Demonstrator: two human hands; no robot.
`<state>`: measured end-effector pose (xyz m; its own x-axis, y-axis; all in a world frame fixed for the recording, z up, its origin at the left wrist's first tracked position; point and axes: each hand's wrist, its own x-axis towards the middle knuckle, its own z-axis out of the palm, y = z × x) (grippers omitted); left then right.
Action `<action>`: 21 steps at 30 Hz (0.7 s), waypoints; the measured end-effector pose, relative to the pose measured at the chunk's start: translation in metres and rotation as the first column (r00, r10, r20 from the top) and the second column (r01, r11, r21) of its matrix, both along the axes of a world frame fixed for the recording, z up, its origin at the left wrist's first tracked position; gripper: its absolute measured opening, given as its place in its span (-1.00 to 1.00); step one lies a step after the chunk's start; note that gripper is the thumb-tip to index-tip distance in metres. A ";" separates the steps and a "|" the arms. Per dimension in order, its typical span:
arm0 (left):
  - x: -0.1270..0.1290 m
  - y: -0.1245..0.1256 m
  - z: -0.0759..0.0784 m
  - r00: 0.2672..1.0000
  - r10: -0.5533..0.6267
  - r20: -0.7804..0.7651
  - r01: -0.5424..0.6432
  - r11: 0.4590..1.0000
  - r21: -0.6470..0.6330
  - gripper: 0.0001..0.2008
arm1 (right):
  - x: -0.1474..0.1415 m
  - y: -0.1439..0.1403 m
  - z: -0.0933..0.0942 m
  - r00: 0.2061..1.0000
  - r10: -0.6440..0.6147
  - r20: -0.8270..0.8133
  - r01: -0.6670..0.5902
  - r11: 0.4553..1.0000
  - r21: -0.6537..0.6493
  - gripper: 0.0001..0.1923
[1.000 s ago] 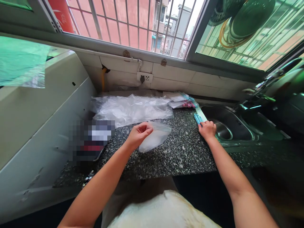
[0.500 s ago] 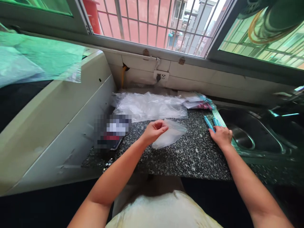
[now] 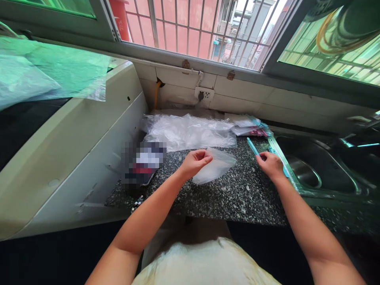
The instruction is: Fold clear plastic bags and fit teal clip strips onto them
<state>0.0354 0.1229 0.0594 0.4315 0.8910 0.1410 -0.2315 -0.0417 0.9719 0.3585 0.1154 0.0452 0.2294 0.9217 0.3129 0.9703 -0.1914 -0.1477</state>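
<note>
At the near part of the speckled granite counter [image 3: 237,198], the person's left hand [image 3: 194,162] is curled shut, fingertips pinched on the edge of a small clear plastic bag [image 3: 218,168]. The bag lies mostly flat on the counter's middle, its pinched edge lifted a little. The right hand [image 3: 271,164] rests near the counter's right edge, just beside the rim of the steel sink [image 3: 311,170]; its fingers are bent and closed on the lower end of a slim blue sealing stick [image 3: 253,147], which slants up and away from the hand toward the back. A second blue strip seems to lie under or beside that hand along the sink rim, though it is too hidden to tell how it sits.

To do this step well, judging from the grips, the left hand would best keep the bag's mouth pinched flat and taut, so both layers stay together, while the right hand carries the stick across level and lines it up along the bag's edge, not at an angle.

Farther back, a large crumpled sheet of clear plastic [image 3: 190,132] covers the counter's rear left, and a stack of flat bags with pink and blue strips [image 3: 249,126] lies at the rear right corner by the sink. A wall socket [image 3: 203,95] sits on the tiles below the barred window [image 3: 190,27].
</note>
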 end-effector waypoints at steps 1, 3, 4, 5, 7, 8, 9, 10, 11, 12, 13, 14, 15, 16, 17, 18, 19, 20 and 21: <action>0.000 0.000 0.000 1.000 0.000 -0.004 0.000 1.000 -0.011 -0.61 | -0.005 0.001 0.002 0.995 0.082 -0.062 -0.078 0.995 0.057 -0.70; 0.000 0.000 0.000 1.000 0.006 -0.015 -0.006 1.000 -0.020 -0.61 | -0.018 0.003 0.008 0.961 0.232 -0.150 -0.205 0.963 0.173 -0.71; 0.000 0.001 0.000 1.000 0.009 -0.020 -0.010 1.000 -0.019 -0.60 | -0.026 0.002 0.013 0.943 0.289 -0.168 -0.248 0.942 0.227 -0.72; 0.000 0.001 0.000 1.000 0.014 -0.023 -0.014 1.000 -0.014 -0.60 | -0.035 0.001 0.018 0.922 0.348 -0.169 -0.296 0.916 0.273 -0.73; -0.001 0.002 0.000 1.000 0.018 -0.024 -0.018 1.000 -0.002 -0.59 | -0.055 -0.003 0.030 0.873 0.467 -0.138 -0.397 0.847 0.354 -0.76; -0.001 0.002 0.000 1.000 0.017 -0.022 -0.017 1.000 0.001 -0.59 | -0.066 -0.005 0.036 0.845 0.524 -0.110 -0.450 0.806 0.386 -0.79; -0.001 0.003 -0.001 1.000 0.016 -0.019 -0.016 1.000 0.003 -0.59 | -0.075 -0.008 0.041 0.819 0.567 -0.086 -0.489 0.769 0.412 -0.82; -0.001 0.003 -0.001 1.000 0.016 -0.019 -0.016 1.000 0.003 -0.59 | -0.084 -0.011 0.045 0.792 0.607 -0.062 -0.526 0.731 0.434 -0.85; -0.001 0.004 -0.002 1.000 0.017 -0.019 -0.017 1.000 0.001 -0.59 | -0.093 -0.014 0.048 0.767 0.640 -0.039 -0.557 0.695 0.454 -0.88; -0.001 0.004 -0.003 1.000 0.021 -0.019 -0.021 1.000 -0.002 -0.59 | -0.100 -0.017 0.050 0.749 0.662 -0.027 -0.575 0.670 0.470 -0.90; -0.001 0.005 -0.004 0.999 0.027 -0.017 -0.028 1.000 -0.005 -0.59 | -0.106 -0.019 0.051 0.733 0.680 -0.019 -0.588 0.648 0.484 -0.91; -0.001 0.005 -0.004 0.999 0.033 -0.017 -0.033 0.999 -0.010 -0.59 | -0.111 -0.021 0.050 0.723 0.691 -0.013 -0.596 0.633 0.495 -0.92; -0.001 0.005 -0.004 0.999 0.037 -0.017 -0.037 0.999 -0.016 -0.59 | -0.116 -0.022 0.047 0.713 0.701 -0.009 -0.604 0.621 0.500 -0.93; -0.001 0.005 -0.004 0.999 0.038 -0.019 -0.039 0.999 -0.023 -0.59 | -0.119 -0.023 0.044 0.707 0.707 -0.009 -0.608 0.613 0.505 -0.93; -0.002 0.005 -0.004 0.999 0.039 -0.023 -0.040 0.999 -0.029 -0.59 | -0.121 -0.023 0.040 0.702 0.713 -0.010 -0.610 0.607 0.509 -0.93; -0.002 0.004 -0.004 0.999 0.039 -0.027 -0.040 0.999 -0.034 -0.58 | -0.122 -0.023 0.035 0.700 0.714 -0.013 -0.610 0.606 0.511 -0.93; -0.002 0.004 -0.004 0.999 0.039 -0.031 -0.040 0.999 -0.036 -0.58 | -0.123 -0.023 0.031 0.698 0.716 -0.015 -0.609 0.604 0.514 -0.93; -0.002 0.004 -0.004 0.999 0.041 -0.032 -0.042 0.998 -0.036 -0.57 | -0.123 -0.023 0.026 0.696 0.718 -0.009 -0.611 0.599 0.517 -0.93; -0.002 0.003 -0.003 0.999 0.044 -0.028 -0.045 0.998 -0.034 -0.56 | -0.123 -0.023 0.022 0.693 0.721 0.006 -0.618 0.590 0.520 -0.93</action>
<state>0.0336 0.1264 0.0560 0.3943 0.9137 0.0980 -0.2035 -0.0172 0.9789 0.2359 0.0925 0.0674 -0.2943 0.5949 0.7480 0.7362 0.6402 -0.2194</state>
